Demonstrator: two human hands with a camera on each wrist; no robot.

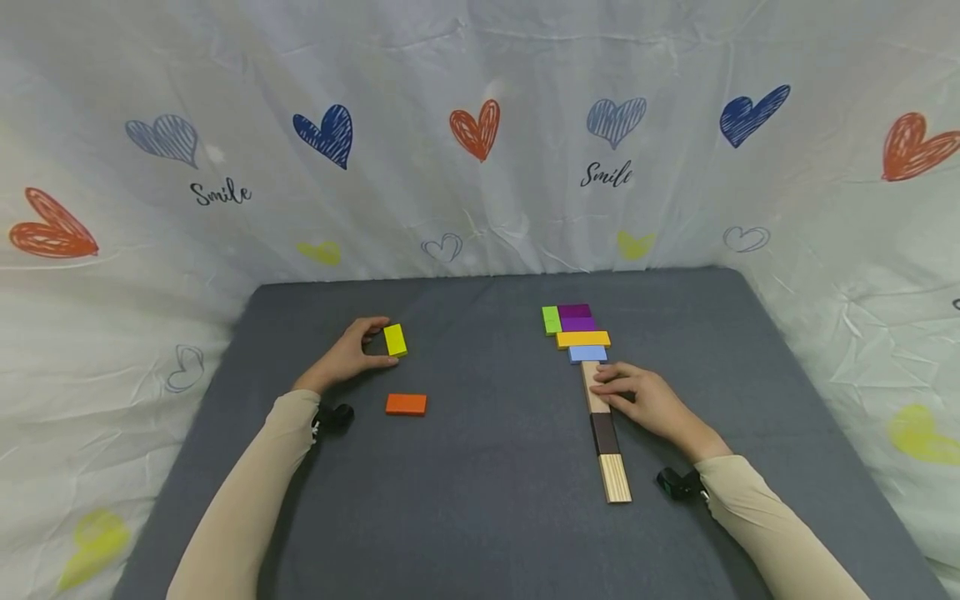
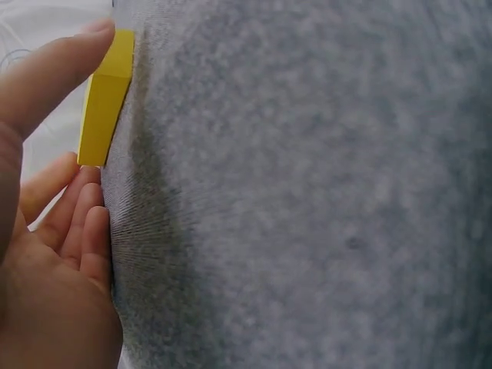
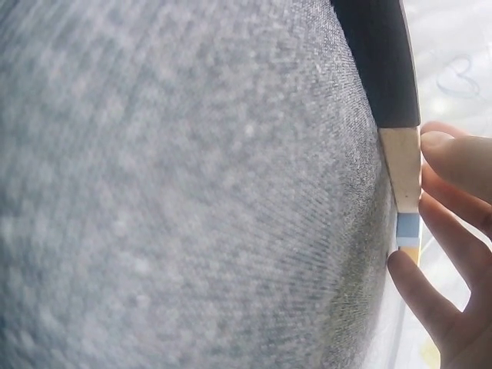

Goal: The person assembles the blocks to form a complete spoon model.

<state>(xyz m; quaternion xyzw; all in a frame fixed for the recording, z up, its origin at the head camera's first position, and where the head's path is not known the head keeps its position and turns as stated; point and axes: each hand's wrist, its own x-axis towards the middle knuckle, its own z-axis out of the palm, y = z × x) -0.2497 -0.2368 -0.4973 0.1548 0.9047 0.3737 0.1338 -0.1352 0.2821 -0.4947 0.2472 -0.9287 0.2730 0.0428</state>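
Note:
On the left of the table in the head view, my left hand pinches a yellow block between thumb and fingertips. The left wrist view shows the thumb at one end of that yellow block, fingertips at the other. Over on the right, my right hand rests its fingertips on a pale wooden block, fingers spread in the right wrist view. This pale block stands in a row between a light blue block and a dark brown block. A striped wooden block ends the row nearest me.
Beyond the blue block lie an orange-yellow block, two purple blocks and a lime green block, set close together. A lone orange block lies nearer me than the yellow one. A curtain with printed hearts hangs behind the grey table.

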